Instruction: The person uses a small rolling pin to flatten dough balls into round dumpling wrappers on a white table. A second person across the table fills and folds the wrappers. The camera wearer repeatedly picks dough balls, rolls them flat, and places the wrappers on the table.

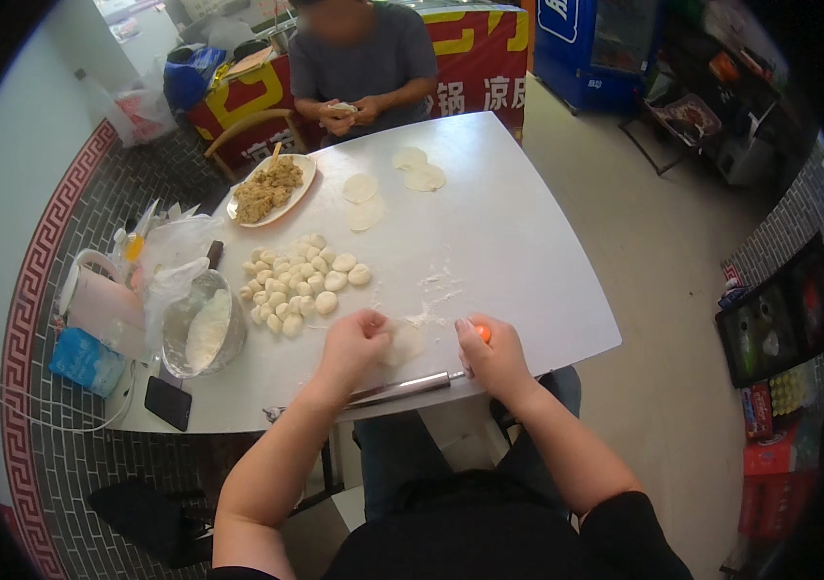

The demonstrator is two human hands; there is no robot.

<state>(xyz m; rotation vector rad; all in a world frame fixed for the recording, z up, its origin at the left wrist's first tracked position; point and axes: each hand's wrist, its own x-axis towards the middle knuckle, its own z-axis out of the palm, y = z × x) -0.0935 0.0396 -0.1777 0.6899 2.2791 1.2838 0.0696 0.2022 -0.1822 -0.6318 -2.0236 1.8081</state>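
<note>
My left hand (pixel 357 342) pinches the edge of a thin round dough wrapper (pixel 405 344) lying on the white table (pixel 521 254). In my right hand (pixel 490 355) is the orange handle of a steel rolling pin (pixel 412 386), whose barrel lies along the table's near edge, partly behind my left forearm. Left of the wrapper sits a cluster of small dough pieces (pixel 289 283); a few at its right side are pressed flat. Dry flour (pixel 430 308) is scattered just beyond the wrapper. Several rolled wrappers (pixel 365 212) lie farther across the table.
A co-worker (pixel 365 65) sits opposite, a piece of dough in hand. A plate (pixel 308 190) of filling stands far left. Nearer are a metal bowl (pixel 238 341) of flour, a phone (pixel 167 403), a pink jug (pixel 104 308) and a blue packet (pixel 85 360).
</note>
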